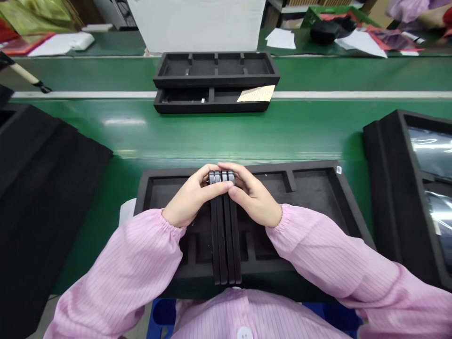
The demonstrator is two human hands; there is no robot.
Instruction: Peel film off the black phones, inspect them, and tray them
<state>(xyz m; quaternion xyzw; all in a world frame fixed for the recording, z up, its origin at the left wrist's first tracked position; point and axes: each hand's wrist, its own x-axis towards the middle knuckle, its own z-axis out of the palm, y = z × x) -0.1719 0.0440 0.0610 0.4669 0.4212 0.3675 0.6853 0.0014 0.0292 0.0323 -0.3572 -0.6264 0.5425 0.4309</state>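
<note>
Several slim black devices stand on edge side by side, with shiny rounded ends at the top. My left hand is closed on them from the left, its thumb across the near face of the shiny ends. From the right, my right hand grips the same stack, and the two thumbs meet at its top. Beneath the hands and the stack lies a wide black foam tray with recessed compartments; its middle is partly hidden by them.
Two narrow black trays sit further back, a yellow paper on the front one. Tall black foam stacks stand at left and right, the right one holding bagged shiny items. A white board rises behind.
</note>
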